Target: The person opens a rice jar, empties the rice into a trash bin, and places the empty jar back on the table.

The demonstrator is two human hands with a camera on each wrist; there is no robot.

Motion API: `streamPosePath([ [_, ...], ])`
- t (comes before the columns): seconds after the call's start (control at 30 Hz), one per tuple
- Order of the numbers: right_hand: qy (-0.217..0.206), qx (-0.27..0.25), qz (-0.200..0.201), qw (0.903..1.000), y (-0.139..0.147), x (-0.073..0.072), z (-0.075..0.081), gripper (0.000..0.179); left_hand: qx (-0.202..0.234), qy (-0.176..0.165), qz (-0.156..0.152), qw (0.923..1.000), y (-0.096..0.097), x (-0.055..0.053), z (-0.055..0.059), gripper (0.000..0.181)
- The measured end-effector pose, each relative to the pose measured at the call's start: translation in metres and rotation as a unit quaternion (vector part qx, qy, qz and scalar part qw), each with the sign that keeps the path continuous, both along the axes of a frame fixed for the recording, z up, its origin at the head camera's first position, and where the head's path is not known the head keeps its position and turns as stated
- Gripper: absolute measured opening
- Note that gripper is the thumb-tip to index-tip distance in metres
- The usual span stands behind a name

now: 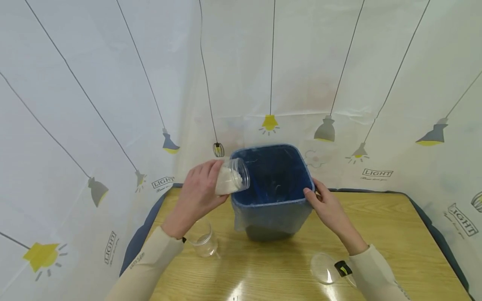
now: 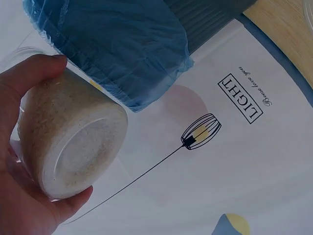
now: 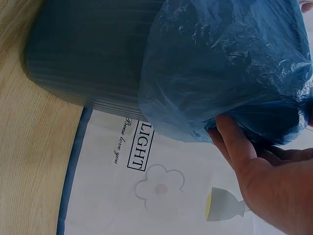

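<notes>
My left hand (image 1: 201, 186) grips a clear jar (image 2: 73, 137) of white, grainy stuff that looks like rice. In the head view the jar lies tilted on its side, its uncapped mouth over the left rim of a blue trash bin (image 1: 269, 234). A thin blue plastic bag (image 3: 220, 73) lines the bin and folds down over its outside. With thumb and fingers, my right hand (image 1: 329, 207) holds the bin's right rim and the bag there. The bin's inside is dark; a few pale specks show in it.
On the wooden table (image 1: 241, 267), a clear empty-looking jar (image 1: 205, 244) stands left of the bin, near my left wrist. A clear round lid (image 1: 324, 267) lies by my right sleeve, with another clear edge partly hidden there. A printed white sheet (image 1: 233, 62) hangs behind.
</notes>
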State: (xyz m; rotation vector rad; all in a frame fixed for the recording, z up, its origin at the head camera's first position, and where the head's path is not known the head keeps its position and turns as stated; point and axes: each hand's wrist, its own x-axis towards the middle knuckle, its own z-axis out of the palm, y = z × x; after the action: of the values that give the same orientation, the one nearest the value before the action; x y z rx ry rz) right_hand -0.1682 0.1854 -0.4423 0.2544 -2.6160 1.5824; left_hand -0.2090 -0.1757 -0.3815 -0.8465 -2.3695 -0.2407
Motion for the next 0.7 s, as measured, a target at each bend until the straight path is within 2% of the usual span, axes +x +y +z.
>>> streamPosePath([
  [0.33,-0.007,-0.005,-0.001,1.0,0.001,-0.001,-0.001,0.063,-0.059,0.039,-0.008,0.9975,0.005,-0.008,0.01,0.084],
  [0.7,-0.001,-0.013,-0.002,0.9999,0.001,-0.003,-0.004,0.063,-0.101,0.046,-0.02,0.9936,0.009,-0.015,0.02,0.081],
])
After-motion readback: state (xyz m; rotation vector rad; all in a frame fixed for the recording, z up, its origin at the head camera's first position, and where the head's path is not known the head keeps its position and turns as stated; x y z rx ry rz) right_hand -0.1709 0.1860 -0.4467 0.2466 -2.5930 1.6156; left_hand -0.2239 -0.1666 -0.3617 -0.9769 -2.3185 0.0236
